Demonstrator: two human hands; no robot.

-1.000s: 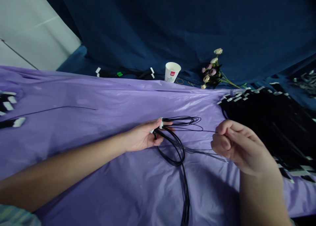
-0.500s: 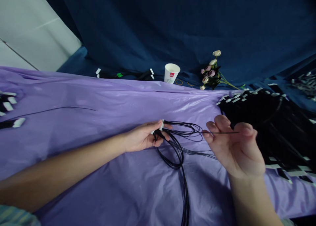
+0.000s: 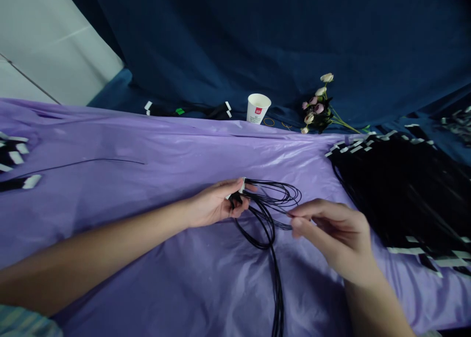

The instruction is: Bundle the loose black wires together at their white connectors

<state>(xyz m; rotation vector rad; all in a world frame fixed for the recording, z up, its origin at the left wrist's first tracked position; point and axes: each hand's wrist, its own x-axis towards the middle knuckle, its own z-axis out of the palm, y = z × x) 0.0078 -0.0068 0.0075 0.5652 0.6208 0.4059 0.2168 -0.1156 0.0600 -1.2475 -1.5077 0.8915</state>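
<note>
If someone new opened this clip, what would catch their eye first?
Most likely the looped black wires at the centre, held in the left hand, with the right hand pinching at their thin strands. Next, the big dark pile with white ends at the right, against the purple sheet. Behind, the white cup stands left of pale flowers.

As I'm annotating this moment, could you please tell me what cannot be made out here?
In the head view:
Black cables: continuation cut off by bottom edge.
White band: partly hidden by left hand.
Thin strands: number pinched hidden by right hand.
Cup: lower lettering too small.
Dark pile: cut off by right edge.
</note>
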